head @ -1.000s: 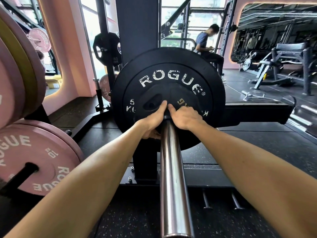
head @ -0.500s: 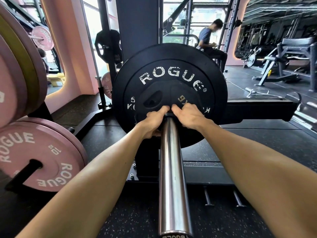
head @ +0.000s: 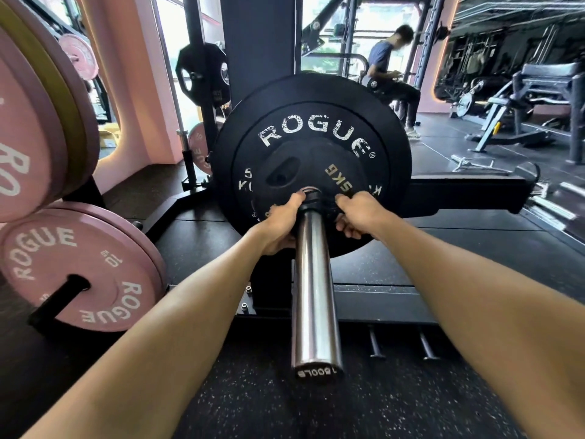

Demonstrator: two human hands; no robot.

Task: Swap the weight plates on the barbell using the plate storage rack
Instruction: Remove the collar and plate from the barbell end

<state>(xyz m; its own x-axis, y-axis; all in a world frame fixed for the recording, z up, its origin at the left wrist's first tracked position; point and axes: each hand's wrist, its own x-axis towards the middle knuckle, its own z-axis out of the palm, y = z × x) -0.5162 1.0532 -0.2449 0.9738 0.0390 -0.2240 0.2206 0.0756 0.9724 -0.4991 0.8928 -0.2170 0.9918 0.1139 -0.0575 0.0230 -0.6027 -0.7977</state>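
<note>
The steel barbell sleeve points straight at me. A large black ROGUE bumper plate sits on it, with a smaller black 5 kg plate in front and a black collar against that plate's hub. My left hand is just left of the sleeve, thumb up beside the collar, fingers curled at the small plate's lower part. My right hand mirrors it on the right, fingers curled under. What the fingertips hook into is hidden.
Pink ROGUE plates hang on the storage rack's pegs at left, with bigger pink and olive plates above. A black rack upright stands behind the barbell. A person sits at the back; benches stand far right.
My hands have slid apart from the top of the sleeve to either side of it, uncovering the collar. The view has pulled back so the sleeve's end now shows.
</note>
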